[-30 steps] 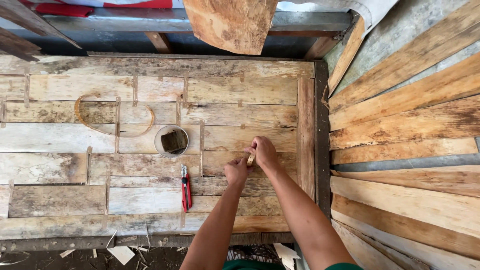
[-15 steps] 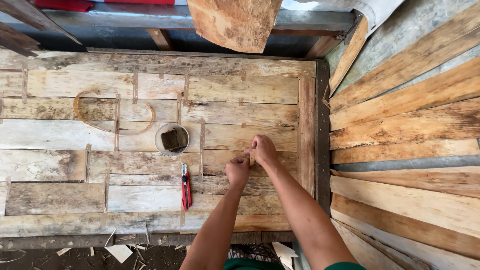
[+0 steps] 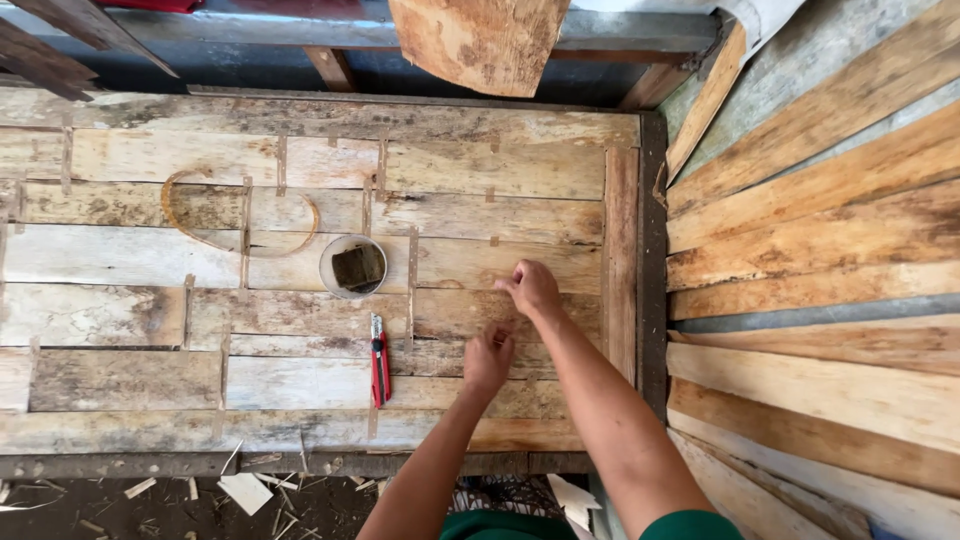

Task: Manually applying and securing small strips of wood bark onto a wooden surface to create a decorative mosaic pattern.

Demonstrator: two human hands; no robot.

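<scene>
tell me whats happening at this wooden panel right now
A person leans over a patchwork panel of weathered wooden boards and works on it bare-handed. The right hand rests fingers-down on a board near the panel's right side; the left hand sits just below it, loosely curled on the wood. Whether either hand pinches anything small cannot be told. To their left lie a red-handled cutter and a small round container with a dark block in it. Loose planks are stacked on the right.

Both hands, the left hand (image 3: pixel 489 357) and right hand (image 3: pixel 530 289), rest on the plank tabletop (image 3: pixel 300 260) (red cutter (image 3: pixel 379 360) nearby).
</scene>
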